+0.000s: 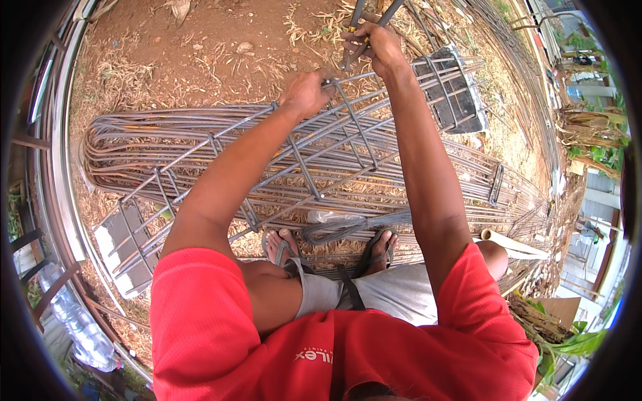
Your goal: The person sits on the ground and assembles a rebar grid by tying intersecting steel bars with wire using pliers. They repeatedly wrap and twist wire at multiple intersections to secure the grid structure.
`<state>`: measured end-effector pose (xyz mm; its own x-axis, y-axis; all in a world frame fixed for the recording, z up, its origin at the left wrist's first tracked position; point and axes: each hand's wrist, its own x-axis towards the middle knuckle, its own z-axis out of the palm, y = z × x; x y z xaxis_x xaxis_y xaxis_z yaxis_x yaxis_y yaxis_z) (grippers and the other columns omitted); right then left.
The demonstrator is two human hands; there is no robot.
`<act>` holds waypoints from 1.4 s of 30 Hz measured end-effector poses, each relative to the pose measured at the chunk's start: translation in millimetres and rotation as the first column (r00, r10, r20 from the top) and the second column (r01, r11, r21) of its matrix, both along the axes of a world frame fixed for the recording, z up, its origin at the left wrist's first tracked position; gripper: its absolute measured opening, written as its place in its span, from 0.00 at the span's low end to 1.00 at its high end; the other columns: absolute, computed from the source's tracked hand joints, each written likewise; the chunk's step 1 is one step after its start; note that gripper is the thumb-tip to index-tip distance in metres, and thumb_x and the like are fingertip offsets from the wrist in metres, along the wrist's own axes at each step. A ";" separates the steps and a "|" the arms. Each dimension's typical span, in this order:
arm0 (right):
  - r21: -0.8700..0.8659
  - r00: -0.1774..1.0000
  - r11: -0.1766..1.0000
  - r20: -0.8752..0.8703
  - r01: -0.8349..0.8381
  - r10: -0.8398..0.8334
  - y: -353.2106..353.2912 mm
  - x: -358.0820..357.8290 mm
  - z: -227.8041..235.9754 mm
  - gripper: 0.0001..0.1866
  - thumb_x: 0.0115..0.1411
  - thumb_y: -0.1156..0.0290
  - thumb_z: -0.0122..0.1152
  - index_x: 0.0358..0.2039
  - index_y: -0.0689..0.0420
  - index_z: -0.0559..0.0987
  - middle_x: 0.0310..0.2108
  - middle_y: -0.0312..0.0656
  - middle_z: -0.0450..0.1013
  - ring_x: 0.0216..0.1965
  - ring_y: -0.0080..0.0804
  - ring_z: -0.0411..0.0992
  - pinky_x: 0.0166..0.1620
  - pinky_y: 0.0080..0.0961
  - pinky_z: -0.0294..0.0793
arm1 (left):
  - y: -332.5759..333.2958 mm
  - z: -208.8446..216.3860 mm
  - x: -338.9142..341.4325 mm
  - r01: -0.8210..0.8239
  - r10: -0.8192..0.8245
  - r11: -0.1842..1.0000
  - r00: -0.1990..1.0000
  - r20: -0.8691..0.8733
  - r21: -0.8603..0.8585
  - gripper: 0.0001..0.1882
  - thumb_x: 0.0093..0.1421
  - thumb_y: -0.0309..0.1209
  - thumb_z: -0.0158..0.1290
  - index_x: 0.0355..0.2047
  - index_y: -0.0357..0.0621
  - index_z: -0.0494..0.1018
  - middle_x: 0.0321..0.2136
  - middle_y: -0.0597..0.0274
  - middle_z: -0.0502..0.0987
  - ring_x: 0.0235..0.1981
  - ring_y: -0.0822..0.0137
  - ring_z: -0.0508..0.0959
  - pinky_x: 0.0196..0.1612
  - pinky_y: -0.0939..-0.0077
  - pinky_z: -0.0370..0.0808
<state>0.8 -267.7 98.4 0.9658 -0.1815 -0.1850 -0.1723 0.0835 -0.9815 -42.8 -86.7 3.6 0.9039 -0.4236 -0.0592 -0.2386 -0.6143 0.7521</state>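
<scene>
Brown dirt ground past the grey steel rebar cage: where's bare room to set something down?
The barest brown dirt lies left of the left hand, beyond the looped bundle of grey steel bars, bordered by dry tan leaves. It's crowded nearer, where the rebar cage crosses that bundle.

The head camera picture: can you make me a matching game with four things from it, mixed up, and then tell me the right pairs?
Things:
1. Left hand
2. Right hand
3. Shirt
4. Grey wire bundle

Places, colours or states:
A. on the ground by the feet
B. at the far edge of the metal cage
C. red
D. gripping a tool with dark handles

Right pairs: 1-B, 2-D, 3-C, 4-A.
</scene>
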 end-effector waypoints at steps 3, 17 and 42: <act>-0.007 0.998 1.000 -0.054 0.016 -0.016 6.2 11.1 -14.1 0.29 0.64 0.80 0.53 0.66 0.72 0.66 0.49 0.52 0.73 0.43 0.43 0.81 0.43 0.40 0.89 | 0.2 4.2 0.5 -0.014 0.015 1.000 0.999 -0.045 0.012 0.21 0.63 0.41 0.64 0.54 0.46 0.83 0.33 0.42 0.86 0.39 0.44 0.87 0.51 0.50 0.82; -0.225 0.981 0.969 -0.136 0.104 -0.137 2.2 34.9 -50.0 0.10 0.69 0.66 0.59 0.37 0.60 0.81 0.31 0.39 0.75 0.36 0.33 0.76 0.40 0.36 0.78 | -0.5 2.1 2.4 0.004 0.005 0.996 0.995 -0.095 0.094 0.22 0.65 0.45 0.62 0.54 0.48 0.82 0.39 0.44 0.86 0.47 0.42 0.85 0.55 0.45 0.80; 0.540 0.665 0.760 0.422 0.362 -0.616 37.6 -51.7 -47.0 0.05 0.64 0.76 0.54 0.30 0.59 0.71 0.21 0.37 0.65 0.22 0.25 0.64 0.28 0.27 0.66 | -3.4 8.8 0.0 -0.012 0.011 1.000 0.998 -0.055 -0.027 0.31 0.59 0.39 0.65 0.62 0.47 0.76 0.51 0.43 0.83 0.58 0.42 0.80 0.64 0.48 0.73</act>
<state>-50.8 -230.1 51.5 0.6975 -0.6949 0.1747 0.5568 0.3722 -0.7426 -42.7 -90.2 12.4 0.9044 -0.4155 -0.0971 -0.1898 -0.5956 0.7805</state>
